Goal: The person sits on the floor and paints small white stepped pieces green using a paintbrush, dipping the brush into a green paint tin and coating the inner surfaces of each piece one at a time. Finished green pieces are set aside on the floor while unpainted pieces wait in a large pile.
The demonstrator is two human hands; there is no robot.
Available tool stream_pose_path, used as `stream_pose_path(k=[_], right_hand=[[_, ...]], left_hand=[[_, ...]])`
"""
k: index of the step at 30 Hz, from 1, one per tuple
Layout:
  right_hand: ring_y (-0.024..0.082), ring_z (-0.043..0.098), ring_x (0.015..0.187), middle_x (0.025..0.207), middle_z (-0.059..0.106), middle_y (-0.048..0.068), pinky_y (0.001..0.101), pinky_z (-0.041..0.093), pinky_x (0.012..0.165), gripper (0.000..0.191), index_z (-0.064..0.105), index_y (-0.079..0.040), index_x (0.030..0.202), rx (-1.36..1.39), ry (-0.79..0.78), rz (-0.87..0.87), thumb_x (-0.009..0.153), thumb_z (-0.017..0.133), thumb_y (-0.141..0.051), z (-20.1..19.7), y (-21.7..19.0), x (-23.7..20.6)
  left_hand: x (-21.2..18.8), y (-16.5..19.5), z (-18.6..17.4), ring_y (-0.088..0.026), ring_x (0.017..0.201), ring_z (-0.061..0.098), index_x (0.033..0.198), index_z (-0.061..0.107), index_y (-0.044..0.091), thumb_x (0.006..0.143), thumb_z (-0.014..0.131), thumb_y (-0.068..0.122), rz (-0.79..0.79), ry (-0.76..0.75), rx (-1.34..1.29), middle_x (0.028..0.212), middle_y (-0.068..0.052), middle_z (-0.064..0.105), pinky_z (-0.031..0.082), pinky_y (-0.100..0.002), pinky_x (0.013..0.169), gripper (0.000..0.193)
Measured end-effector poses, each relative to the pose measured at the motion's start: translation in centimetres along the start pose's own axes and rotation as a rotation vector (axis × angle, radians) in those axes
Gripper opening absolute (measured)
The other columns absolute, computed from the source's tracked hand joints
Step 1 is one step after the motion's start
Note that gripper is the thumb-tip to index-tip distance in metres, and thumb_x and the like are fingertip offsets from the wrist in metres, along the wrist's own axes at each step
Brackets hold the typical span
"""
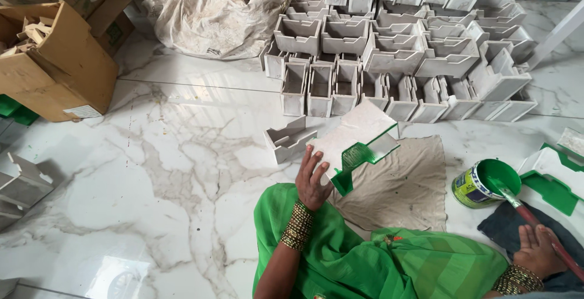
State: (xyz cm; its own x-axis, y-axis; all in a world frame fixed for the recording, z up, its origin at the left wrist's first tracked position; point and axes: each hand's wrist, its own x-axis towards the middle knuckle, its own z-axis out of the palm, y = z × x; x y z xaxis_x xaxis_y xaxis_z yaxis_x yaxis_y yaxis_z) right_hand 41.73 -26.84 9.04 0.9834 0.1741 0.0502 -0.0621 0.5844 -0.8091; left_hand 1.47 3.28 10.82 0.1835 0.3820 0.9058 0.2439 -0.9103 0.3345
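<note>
The left hand (313, 177) holds a flat white tray-shaped moulding with green-painted edges (356, 141) tilted above a beige cloth (407, 183) spread on the marble floor (170, 171). Just left of it lies 1 loose unpainted grey moulding (289, 139). Beyond it stands the stack of grey mouldings (395, 49), with a white sack (207, 13) further left and cardboard boxes (55, 62) far left. The right hand (538, 251) holds a red-handled brush (535, 220) reaching into the open paint tin (483, 183) ahead of it, right of the cloth.
</note>
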Motion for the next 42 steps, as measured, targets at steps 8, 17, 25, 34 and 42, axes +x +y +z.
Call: stream_pose_path(k=[8, 17, 25, 34, 42], right_hand=[[0.027, 0.072, 0.109, 0.117, 0.067, 0.013, 0.0437, 0.065, 0.105, 0.04, 0.061, -0.006, 0.133, 0.39, 0.168, 0.05, 0.102, 0.08, -0.022, -1.1, 0.5, 1.4], [0.032, 0.072, 0.105, 0.121, 0.069, 0.021, 0.0423, 0.061, 0.096, 0.014, 0.06, 0.002, 0.123, 0.235, -0.39, 0.024, 0.112, 0.062, -0.006, 4.1, 1.1, -2.5], [0.022, 0.07, 0.1, 0.113, 0.071, 0.017, 0.0344, 0.059, 0.091, 0.016, 0.069, 0.004, 0.113, -0.284, -0.642, -0.507, 0.097, 0.075, 0.001, 14.9, -0.9, -16.1], [0.022, 0.074, 0.101, 0.107, 0.075, 0.011, 0.0311, 0.06, 0.087, 0.026, 0.072, -0.001, 0.107, -0.6, -0.74, -0.74, 0.083, 0.082, 0.003, 24.1, -1.5, -20.6], [0.022, 0.073, 0.101, 0.107, 0.075, 0.01, 0.0322, 0.059, 0.089, 0.025, 0.072, -0.001, 0.106, -0.654, -0.775, -0.753, 0.083, 0.082, 0.003, 25.5, -0.6, -20.4]], left_hand=[[-0.4, -0.3, 0.0, -0.045, 0.144, 0.046, 0.138, 0.042, 0.012, 0.075, 0.092, 0.015, -0.044, 0.051, 0.053, 0.145, -0.015, 0.053, 0.047, -0.054, 0.116, 0.081], [-1.1, -0.2, 0.1, -0.046, 0.144, 0.045, 0.139, 0.042, 0.013, 0.073, 0.089, 0.01, 0.003, -0.008, 0.083, 0.149, -0.016, 0.052, 0.04, -0.064, 0.119, 0.08], [-1.1, -0.3, -0.3, -0.046, 0.145, 0.044, 0.138, 0.043, 0.013, 0.071, 0.088, 0.009, -0.006, 0.002, 0.081, 0.149, -0.015, 0.053, 0.039, -0.065, 0.119, 0.08], [-1.4, 0.0, -0.3, -0.046, 0.146, 0.045, 0.138, 0.044, 0.013, 0.072, 0.086, 0.008, -0.004, 0.01, 0.082, 0.149, -0.015, 0.054, 0.039, -0.064, 0.119, 0.079], [-1.5, -0.1, 0.0, -0.046, 0.145, 0.045, 0.138, 0.043, 0.014, 0.07, 0.081, 0.004, -0.007, 0.01, 0.096, 0.149, -0.015, 0.053, 0.039, -0.065, 0.12, 0.078]])
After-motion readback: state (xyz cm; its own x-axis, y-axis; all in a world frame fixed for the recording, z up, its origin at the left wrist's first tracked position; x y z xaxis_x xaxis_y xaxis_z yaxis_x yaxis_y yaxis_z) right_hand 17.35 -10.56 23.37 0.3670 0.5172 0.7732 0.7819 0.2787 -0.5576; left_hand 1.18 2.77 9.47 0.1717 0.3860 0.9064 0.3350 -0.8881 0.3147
